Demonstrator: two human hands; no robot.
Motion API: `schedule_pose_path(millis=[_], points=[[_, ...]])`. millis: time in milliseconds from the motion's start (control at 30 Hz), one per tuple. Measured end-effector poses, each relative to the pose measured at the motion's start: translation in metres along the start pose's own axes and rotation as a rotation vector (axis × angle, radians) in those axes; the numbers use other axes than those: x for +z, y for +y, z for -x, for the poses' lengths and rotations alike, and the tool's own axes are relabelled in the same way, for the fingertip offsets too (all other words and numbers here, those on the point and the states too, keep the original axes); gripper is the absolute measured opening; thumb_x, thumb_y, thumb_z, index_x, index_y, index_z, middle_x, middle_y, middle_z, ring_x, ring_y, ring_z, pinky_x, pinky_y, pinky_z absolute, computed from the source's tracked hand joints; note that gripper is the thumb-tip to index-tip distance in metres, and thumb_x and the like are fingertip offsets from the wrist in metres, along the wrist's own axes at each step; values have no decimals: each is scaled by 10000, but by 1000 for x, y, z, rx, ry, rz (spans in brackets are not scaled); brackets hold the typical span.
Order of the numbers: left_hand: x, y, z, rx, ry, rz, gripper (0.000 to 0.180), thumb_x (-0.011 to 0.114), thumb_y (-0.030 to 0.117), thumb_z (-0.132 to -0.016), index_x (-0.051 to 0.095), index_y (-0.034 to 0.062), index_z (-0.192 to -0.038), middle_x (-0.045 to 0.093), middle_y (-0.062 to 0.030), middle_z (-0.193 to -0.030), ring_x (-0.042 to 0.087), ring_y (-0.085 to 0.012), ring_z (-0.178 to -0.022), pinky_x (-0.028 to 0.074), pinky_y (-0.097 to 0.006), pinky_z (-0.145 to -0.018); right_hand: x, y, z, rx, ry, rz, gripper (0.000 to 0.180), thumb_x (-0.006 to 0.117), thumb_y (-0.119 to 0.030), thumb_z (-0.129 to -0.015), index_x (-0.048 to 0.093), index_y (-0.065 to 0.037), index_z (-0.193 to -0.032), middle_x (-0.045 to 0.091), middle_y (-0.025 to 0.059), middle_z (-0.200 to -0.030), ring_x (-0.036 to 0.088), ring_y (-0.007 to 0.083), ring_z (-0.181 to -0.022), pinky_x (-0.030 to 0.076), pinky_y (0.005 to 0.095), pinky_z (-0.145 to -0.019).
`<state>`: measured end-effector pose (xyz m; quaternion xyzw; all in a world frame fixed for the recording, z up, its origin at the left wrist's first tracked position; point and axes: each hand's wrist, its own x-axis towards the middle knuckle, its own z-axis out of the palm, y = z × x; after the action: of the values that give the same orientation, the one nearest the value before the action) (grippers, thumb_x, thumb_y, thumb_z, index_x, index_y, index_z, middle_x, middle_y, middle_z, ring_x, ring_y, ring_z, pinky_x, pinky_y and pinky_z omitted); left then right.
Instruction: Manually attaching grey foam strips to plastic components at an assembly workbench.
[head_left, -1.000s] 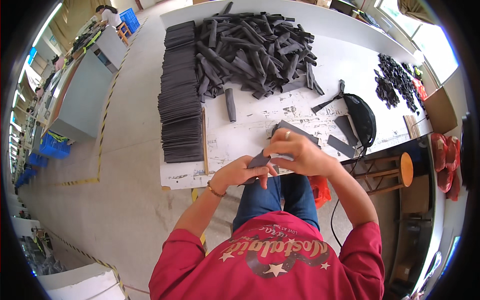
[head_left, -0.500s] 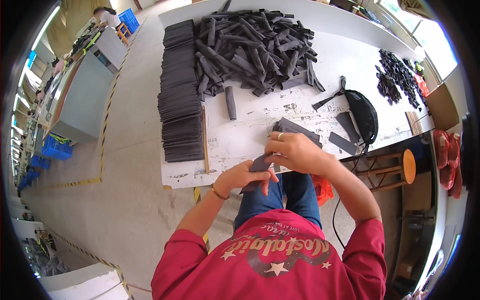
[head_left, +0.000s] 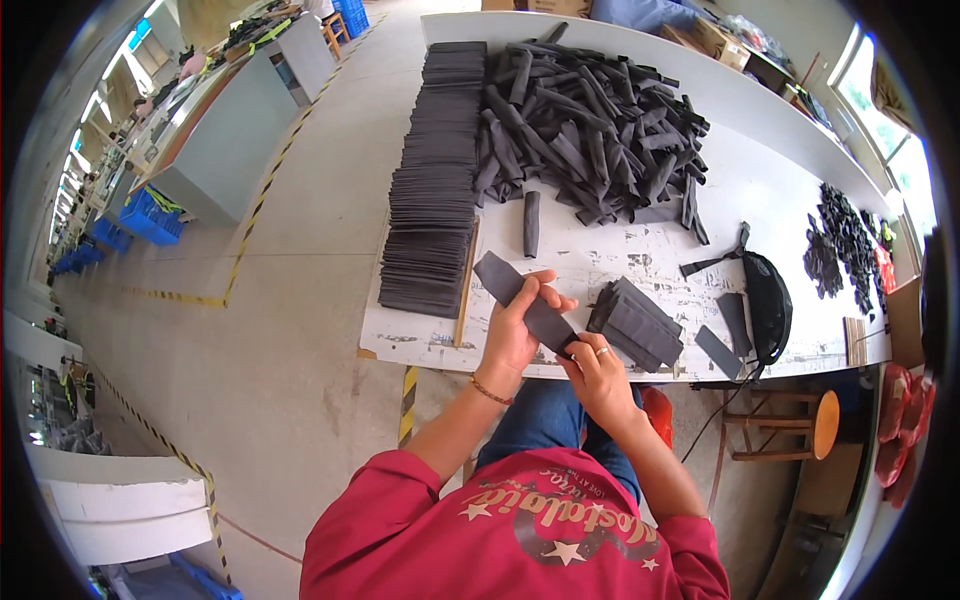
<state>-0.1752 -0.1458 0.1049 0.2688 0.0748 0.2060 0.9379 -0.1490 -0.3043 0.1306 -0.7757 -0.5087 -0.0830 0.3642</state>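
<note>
A long flat dark grey fabric strip (head_left: pixel 525 300) is gripped mid-length by the left hand (head_left: pixel 515 330) and pinched at its near end by the right hand (head_left: pixel 598 368), above the white counter's (head_left: pixel 640 255) near edge; a small stack of folded grey pieces (head_left: pixel 637 322) lies just beside the right hand; a long row of stacked grey strips (head_left: pixel 435 170) is laid along the counter's left side.

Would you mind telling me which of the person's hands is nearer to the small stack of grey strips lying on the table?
The right hand is nearer, just below and left of the small stack. The left hand is farther left, gripping the grey strip that both hands hold.
</note>
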Motion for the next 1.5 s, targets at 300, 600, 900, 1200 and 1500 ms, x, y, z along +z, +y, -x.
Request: schedule_pose_path(millis=[300,600,900,1200,1500], points=[[22,-5,10,87,-62,122,259,521,265,-984,578,20,-1046,530,-36,-748,571,-206,-753,474,-432,-920,-5,10,-11,-11,88,-148,182,714,32,-740,579,-13,-856,603,142,-890,609,321,-712,500,379,-602],[27,-4,16,97,-32,184,274,502,272,-992,566,15,-1060,542,-40,-741,616,-248,-848,441,-433,-974,-10,5,-24,-7,55,-227,154,685,62,-747,577,-9,-832,613,147,-887,600,298,-686,486,338,-602],[24,-5,17,133,-7,217,288,497,296,-994,566,26,-1067,541,-35,-739,615,-233,-844,426,-432,-1002,-4,5,-30,-7,32,-257,140,697,44,-754,587,8,-832,607,153,-883,600,314,-691,487,364,-601],[24,-9,15,125,-16,267,293,510,296,-988,572,21,-1065,542,-34,-727,604,-213,-814,428,-421,-1000,-4,7,-32,0,4,-236,144,700,42,-747,582,3,-819,616,158,-883,616,333,-744,499,368,-644],[16,-6,8,134,-15,244,297,506,292,-990,560,15,-1083,559,-46,-740,602,-218,-825,439,-406,-978,1,11,-41,-13,-15,-250,134,693,47,-751,583,10,-819,613,159,-876,619,336,-757,498,371,-653]])
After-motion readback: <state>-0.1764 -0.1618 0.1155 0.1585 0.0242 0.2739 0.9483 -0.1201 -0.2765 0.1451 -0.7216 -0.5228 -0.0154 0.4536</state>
